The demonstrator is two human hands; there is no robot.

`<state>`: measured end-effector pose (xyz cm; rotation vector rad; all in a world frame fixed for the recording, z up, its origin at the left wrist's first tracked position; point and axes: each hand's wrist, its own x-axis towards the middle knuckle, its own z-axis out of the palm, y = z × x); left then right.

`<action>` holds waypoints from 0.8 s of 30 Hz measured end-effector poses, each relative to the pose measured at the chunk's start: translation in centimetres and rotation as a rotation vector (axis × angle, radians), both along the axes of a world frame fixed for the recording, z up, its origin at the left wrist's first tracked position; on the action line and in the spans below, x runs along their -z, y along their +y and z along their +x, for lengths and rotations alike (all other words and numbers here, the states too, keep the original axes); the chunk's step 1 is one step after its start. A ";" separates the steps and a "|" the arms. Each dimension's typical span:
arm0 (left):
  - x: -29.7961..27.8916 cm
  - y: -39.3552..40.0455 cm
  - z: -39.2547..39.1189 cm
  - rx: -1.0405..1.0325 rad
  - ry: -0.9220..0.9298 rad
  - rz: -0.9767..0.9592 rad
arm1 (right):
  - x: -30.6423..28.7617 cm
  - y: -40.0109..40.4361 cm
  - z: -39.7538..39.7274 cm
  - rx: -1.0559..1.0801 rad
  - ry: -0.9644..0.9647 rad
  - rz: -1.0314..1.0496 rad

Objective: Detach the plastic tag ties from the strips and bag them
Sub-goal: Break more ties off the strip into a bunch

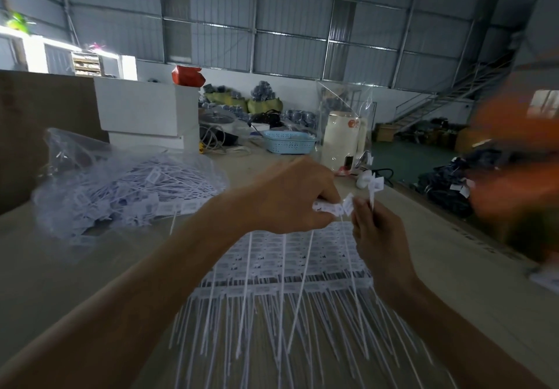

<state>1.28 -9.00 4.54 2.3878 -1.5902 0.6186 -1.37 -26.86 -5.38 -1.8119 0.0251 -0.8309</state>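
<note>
Along the bottom of the frame both forearms reach in over the table [60,267], whose bare surface runs wide at lower left and in a narrower band at right up to its right edge, which slants from mid-right toward the upper centre. Between the arms, at lower centre, lies the spread of strips [281,270], rows of white tag heads with their thin tails fanning toward the bottom edge. Just above that spread, at frame centre, the left hand [284,198] is clenched around a bunch of tag ties [328,207], the heads poking out past its fingers [326,195] and several long tails hanging down over the strips. Touching it on the right, the right hand [378,237] pinches the stem of a single tie [376,184] between thumb and fingertips, the tie's head standing up above them. At middle left a clear plastic bag [69,152] sits open on the table, heaped with loose white ties. Farther back, upper centre, a pale blue basket [289,142] stands near the far end of the table; what it holds cannot be made out. Beside it at right, an upright clear bag [344,98] rises around a white container [340,137]. White boxes [145,110] are stacked behind the heaped bag.
</note>
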 end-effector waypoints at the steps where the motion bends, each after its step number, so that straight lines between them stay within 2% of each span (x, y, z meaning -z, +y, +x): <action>1: -0.1 0.1 -0.2 0.030 0.052 -0.015 | 0.1 -0.3 0.1 0.006 0.035 0.040; 3: -0.6 0.6 -0.6 0.124 0.181 -0.091 | -0.2 -1.7 0.2 0.061 0.094 0.181; 6: -1.4 1.1 -0.4 0.162 0.192 -0.188 | -1.2 -3.9 -0.3 0.017 0.071 0.386; 9: -1.4 1.2 -0.1 0.112 0.158 -0.231 | -1.6 -2.9 -0.6 -0.268 0.083 0.507; 13: -0.4 0.2 -0.1 0.073 0.167 -0.235 | -1.3 0.0 -1.3 -0.639 0.195 0.480; 15: -0.1 -0.3 -0.2 0.088 0.164 -0.237 | -1.5 0.3 -1.8 -0.756 0.182 0.487; 18: -0.1 -0.5 -0.3 0.082 0.181 -0.284 | -1.8 0.2 -2.2 -0.760 0.127 0.439; 21: 0.0 -0.5 -0.3 0.117 0.182 -0.316 | -1.8 0.3 -2.5 -0.643 0.089 0.323; 24: 0.0 -0.2 0.1 0.124 0.243 -0.269 | -1.9 0.3 -2.6 -0.553 0.112 0.355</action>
